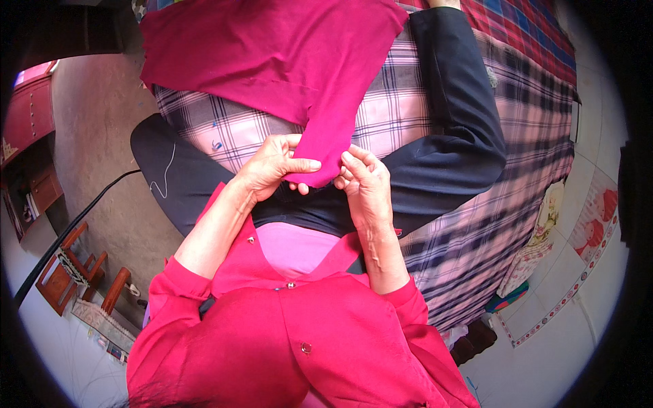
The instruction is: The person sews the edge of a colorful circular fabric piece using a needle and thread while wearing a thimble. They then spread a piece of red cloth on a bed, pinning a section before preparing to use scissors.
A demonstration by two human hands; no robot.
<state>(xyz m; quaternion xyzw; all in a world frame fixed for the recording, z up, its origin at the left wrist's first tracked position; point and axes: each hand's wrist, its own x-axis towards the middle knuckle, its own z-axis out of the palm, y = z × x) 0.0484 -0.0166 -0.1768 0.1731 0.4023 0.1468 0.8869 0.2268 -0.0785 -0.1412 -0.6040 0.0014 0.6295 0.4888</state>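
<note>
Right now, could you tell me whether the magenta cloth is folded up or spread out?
Mostly spread out: the magenta cloth lies open across the plaid sheet, while left hand and right hand pinch its narrow lower corner.

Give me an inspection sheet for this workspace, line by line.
Surface: plaid sheet, mostly covered by cloth.
Job's things: magenta fabric, a narrow strip hanging down to the hands.
Clutter: dark garment lying across the sheet under the fabric.
Hands: left hand and right hand both pinch the strip's lower end.
Cables: black cable across the floor at left.
Surroundings: wooden chair, red cabinet, tiled floor.
</note>
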